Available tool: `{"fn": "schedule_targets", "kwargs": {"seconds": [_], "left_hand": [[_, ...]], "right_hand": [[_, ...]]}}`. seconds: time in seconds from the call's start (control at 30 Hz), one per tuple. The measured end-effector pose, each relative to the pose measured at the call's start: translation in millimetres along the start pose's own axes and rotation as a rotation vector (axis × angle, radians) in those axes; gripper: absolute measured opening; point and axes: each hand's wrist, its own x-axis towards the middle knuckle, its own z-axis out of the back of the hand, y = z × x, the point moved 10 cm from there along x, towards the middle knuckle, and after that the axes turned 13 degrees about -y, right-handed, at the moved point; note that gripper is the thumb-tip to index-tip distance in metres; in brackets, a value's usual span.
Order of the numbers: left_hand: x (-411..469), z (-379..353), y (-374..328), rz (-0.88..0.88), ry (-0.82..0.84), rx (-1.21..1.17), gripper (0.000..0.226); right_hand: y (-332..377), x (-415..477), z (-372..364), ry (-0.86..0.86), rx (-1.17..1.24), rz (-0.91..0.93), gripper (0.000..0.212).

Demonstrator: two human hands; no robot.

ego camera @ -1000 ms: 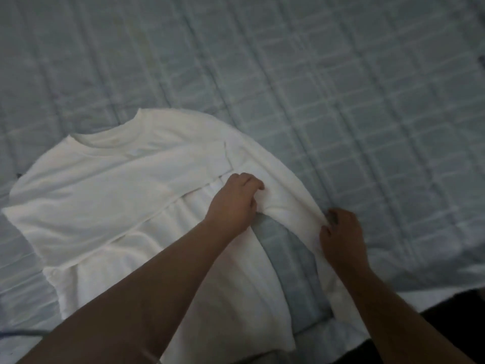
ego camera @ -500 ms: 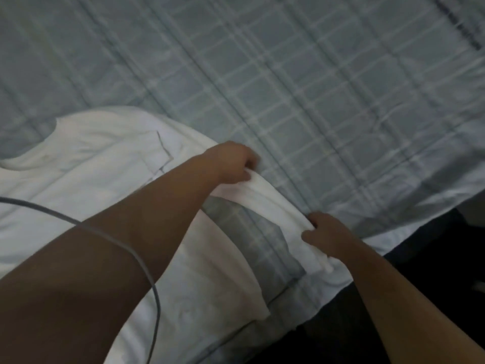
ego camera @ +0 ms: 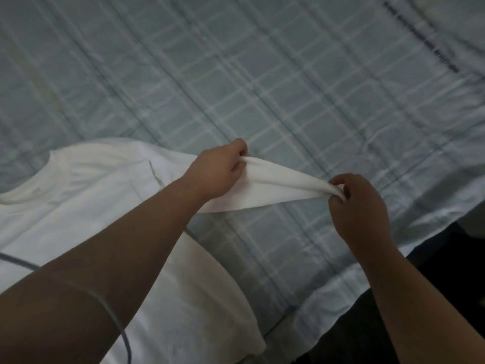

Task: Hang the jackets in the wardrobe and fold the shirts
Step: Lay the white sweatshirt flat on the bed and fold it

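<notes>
The white shirt [ego camera: 78, 206] is lying on the bed [ego camera: 262, 88], with its sleeve [ego camera: 275, 185] up in the air. The left hand [ego camera: 217, 172] is pinching the sleeve near the shoulder, and the right hand [ego camera: 359, 206] is pinching its end. Both grips are holding tight on cloth that is looking soft, light and floppy.

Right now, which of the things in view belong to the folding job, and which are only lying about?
Belong to the job:
- white shirt, spread on the bed
- its sleeve, lifted and pinched by the left grip and the right grip

Only lying about:
- grey cable, crossing the left forearm and the shirt
- checked bedsheet, only the surface under the shirt
</notes>
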Motion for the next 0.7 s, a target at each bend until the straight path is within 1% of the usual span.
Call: {"fn": "schedule_targets", "kwargs": {"seconds": [0.03, 0.07, 0.1, 0.13, 0.17, 0.2, 0.23, 0.27, 0.33, 0.4, 0.43, 0.47, 0.53, 0.6, 0.63, 0.7], "left_hand": [[5.6, 6.6, -4.0, -0.018, -0.057, -0.004, 0.015], [11.1, 10.3, -5.9, -0.022, -0.103, -0.009, 0.023], [16.8, 12.1, -5.4, -0.008, -0.133, -0.001, 0.031], [22.6, 10.2, -2.0, 0.016, -0.143, 0.024, 0.037], [27.6, 5.1, 3.5, 0.045, -0.127, 0.068, 0.041], [31.6, -2.7, 9.7, 0.072, -0.089, 0.116, 0.044], [33.7, -11.7, 15.8, 0.098, -0.041, 0.158, 0.047], [34.5, -20.1, 21.6, 0.121, 0.001, 0.192, 0.048], [35.5, -30.0, 30.9, 0.156, 0.035, 0.227, 0.047], [36.2, -31.7, 35.5, 0.176, 0.008, 0.218, 0.042], [36.8, -31.2, 37.0, 0.183, -0.007, 0.217, 0.039], [38.4, -29.7, 38.8, 0.19, -0.022, 0.237, 0.037], [41.9, -23.4, 44.4, 0.212, -0.052, 0.332, 0.035], [44.7, -18.0, 48.3, 0.221, -0.061, 0.392, 0.033], [46.4, -17.0, 48.1, 0.206, -0.055, 0.397, 0.031], [51.5, -15.3, 44.3, 0.173, -0.038, 0.366, 0.028]], "right_hand": [[9.4, 7.9, 8.9, -0.078, -0.032, 0.081, 0.026], [18.2, 11.3, 11.3, -0.119, -0.086, 0.144, 0.033], [22.3, 11.7, 6.6, -0.114, -0.15, 0.166, 0.04], [20.6, 10.7, -4.9, -0.059, -0.219, 0.158, 0.049], [13.1, 7.0, -20.9, 0.034, -0.275, 0.13, 0.058], [2.7, 0.8, -37.0, 0.135, -0.293, 0.082, 0.065], [-8.7, -5.5, -49.7, 0.211, -0.253, 0.017, 0.069], [-19.0, -8.4, -55.6, 0.227, -0.15, -0.067, 0.068], [-40.1, -2.7, -50.4, 0.111, 0.065, -0.286, 0.057], [-56.7, 10.2, -39.8, -0.029, 0.106, -0.44, 0.041], [-64.9, 16.9, -37.8, -0.071, 0.096, -0.5, 0.037], [-73.5, 22.8, -38.6, -0.086, 0.076, -0.562, 0.038], [-89.6, 32.7, -42.6, -0.048, -0.023, -0.653, 0.051], [-100.3, 40.2, -46.4, 0.028, -0.161, -0.656, 0.058], [-104.8, 43.2, -51.1, 0.082, -0.175, -0.669, 0.06], [-111.3, 47.9, -65.5, 0.193, -0.059, -0.726, 0.055]]}}
